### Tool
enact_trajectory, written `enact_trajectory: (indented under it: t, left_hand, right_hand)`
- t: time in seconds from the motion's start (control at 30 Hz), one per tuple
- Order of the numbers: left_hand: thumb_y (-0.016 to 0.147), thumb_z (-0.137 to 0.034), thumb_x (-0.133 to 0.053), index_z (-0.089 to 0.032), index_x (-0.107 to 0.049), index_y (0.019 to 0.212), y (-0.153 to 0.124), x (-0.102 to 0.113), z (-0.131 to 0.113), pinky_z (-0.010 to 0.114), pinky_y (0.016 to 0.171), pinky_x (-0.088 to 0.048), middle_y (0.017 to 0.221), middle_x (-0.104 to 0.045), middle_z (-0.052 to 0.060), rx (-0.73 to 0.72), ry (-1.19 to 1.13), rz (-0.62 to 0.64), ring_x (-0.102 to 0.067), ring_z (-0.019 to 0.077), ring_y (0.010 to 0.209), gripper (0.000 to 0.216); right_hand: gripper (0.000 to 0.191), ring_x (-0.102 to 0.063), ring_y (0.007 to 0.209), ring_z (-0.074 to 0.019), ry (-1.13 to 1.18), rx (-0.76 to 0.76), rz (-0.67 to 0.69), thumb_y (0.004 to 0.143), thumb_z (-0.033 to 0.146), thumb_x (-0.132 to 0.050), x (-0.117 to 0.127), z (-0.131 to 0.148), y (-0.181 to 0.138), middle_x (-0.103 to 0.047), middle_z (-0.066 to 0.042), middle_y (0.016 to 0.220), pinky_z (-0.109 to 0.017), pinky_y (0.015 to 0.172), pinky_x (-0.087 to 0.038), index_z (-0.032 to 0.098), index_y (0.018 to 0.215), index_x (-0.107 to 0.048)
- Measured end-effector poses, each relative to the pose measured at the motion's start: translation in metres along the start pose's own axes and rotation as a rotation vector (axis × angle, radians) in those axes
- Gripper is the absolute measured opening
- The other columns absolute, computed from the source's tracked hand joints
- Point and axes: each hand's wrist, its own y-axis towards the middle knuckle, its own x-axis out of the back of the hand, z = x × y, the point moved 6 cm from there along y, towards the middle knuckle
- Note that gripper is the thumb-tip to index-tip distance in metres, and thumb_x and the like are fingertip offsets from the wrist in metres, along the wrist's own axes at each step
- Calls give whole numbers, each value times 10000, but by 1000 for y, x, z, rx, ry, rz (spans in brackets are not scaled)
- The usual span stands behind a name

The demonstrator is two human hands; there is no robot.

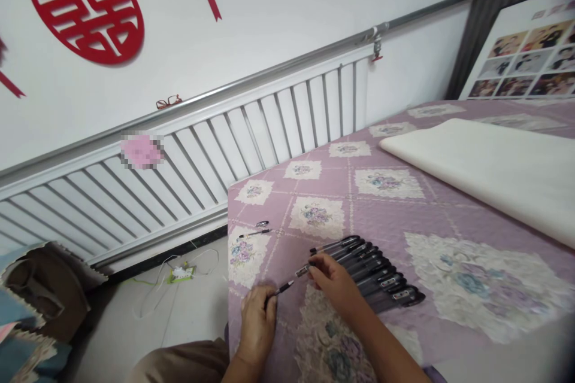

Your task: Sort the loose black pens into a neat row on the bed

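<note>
My left hand (258,316) is closed around a black pen (284,287), its uncapped writing end pointing toward my right hand. In my right hand (331,280), thumb and fingers pinch a clear and black pen cap (302,271). A small gap separates the cap from the pen's tip. Just beyond the right hand and partly behind it, several capped black gel pens (375,263) lie side by side in a slanting row. Farther off, near the table's left edge, lie a slim dark pen part (254,233) and a loose cap (262,224).
A purple floral cloth (323,191) covers the table. A large cream folded sheet (489,173) lies at the right, with a photo board (525,54) behind. Along the wall runs a white radiator (269,125). A power strip (182,273) and a covered chair (45,293) are at left.
</note>
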Motion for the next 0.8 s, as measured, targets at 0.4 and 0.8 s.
enact_trajectory:
  t: [0.4,0.8]
  left_hand:
    - [829,-203,-461,-225,-630,884,0,-1,0,330,799,-422,894,-645,29,25,-58,28,-577,193,871,179]
    - [815,-209,-478,-222,-616,846,0,-3,3,320,774,-418,850,-632,22,50,-84,59,-566,189,831,142]
  right_hand:
    - [186,-618,758,-183,-97,45,71,704,308,-544,-17,-5,0,-652,-12,767,-294,697,-469,192,842,-592]
    - [170,-616,768,-185,-215,40,217,692,241,-530,-32,-11,-3,-678,-19,787,-293,719,-460,183,815,-633]
